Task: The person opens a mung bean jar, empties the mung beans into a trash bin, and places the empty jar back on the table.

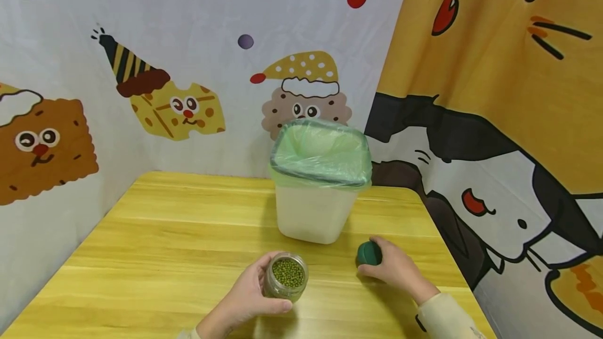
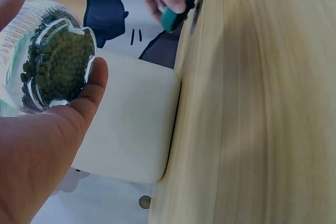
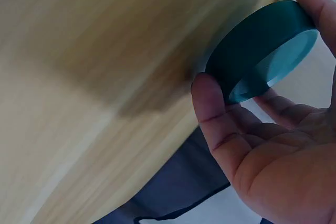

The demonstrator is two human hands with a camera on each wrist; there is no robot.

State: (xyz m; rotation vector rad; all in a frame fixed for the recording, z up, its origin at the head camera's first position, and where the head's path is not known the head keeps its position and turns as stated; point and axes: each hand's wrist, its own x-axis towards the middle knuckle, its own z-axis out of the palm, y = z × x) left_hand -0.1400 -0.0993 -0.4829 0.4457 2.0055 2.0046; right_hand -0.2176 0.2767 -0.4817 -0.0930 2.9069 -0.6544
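My left hand [image 1: 256, 292] grips a clear jar [image 1: 286, 279] of green mung beans [image 1: 288, 273], its open mouth turned up toward the head camera. In the left wrist view the beans [image 2: 60, 66] show through the clear wall of the jar. Off to the right, my right hand [image 1: 395, 268] pinches a dark green lid [image 1: 369, 253] by its edge. The right wrist view shows the lid [image 3: 262, 40] tilted, its hollow inner side partly facing the palm. From these views I cannot tell whether the lid touches the table.
A whitish bin [image 1: 313, 213] lined with a green plastic bag [image 1: 320, 158] stands toward the back of the wooden table [image 1: 188, 234], beyond both hands. Printed cartoon curtains [image 1: 198, 25] hang behind the table and along its right side.
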